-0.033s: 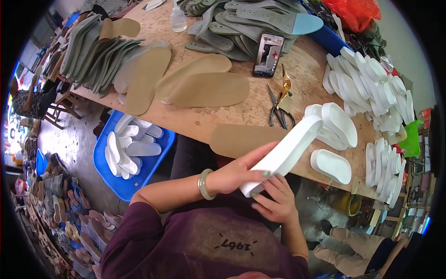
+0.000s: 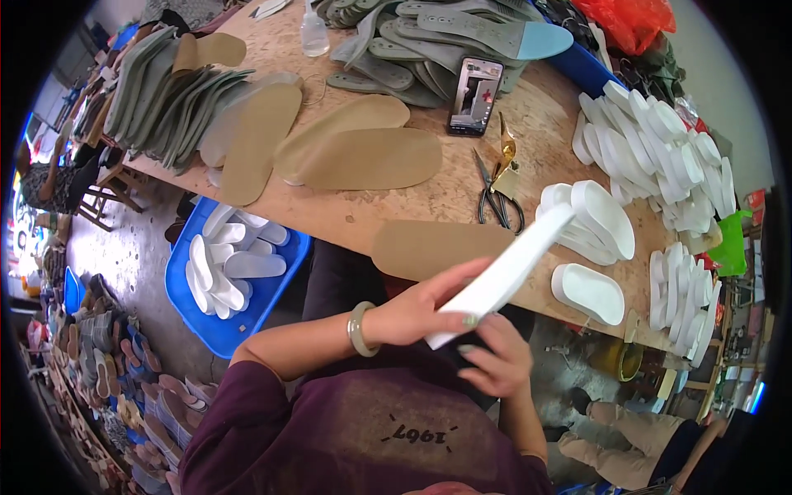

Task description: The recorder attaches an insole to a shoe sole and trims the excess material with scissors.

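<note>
My left hand [image 2: 417, 315] is closed round the lower end of a white shoe sole [image 2: 516, 264], thumb along its near edge. The sole slants up and to the right, turned so that its smooth side wall faces me. Just below its lower end is my right hand [image 2: 502, 359], slightly blurred, fingers apart and bent; the upper fingers reach the sole's edge, the others stand away from it. Under the raised sole, a tan insole sheet [image 2: 441, 250] lies at the table's front edge. Another white sole [image 2: 587, 294] rests to the right.
White soles [image 2: 652, 153] are piled at the right of the wooden table [image 2: 346, 219]. Black-handled pliers [image 2: 499, 206] and a phone [image 2: 476, 95] lie beyond my hands. Grey insoles [image 2: 177, 99] stand stacked far left. A blue bin [image 2: 272, 318] holds white soles on the floor.
The white sole has rolled in my left hand, so its side wall shows instead of its hollow face. My right hand has eased slightly right, its fingers loosening from the lower end.
</note>
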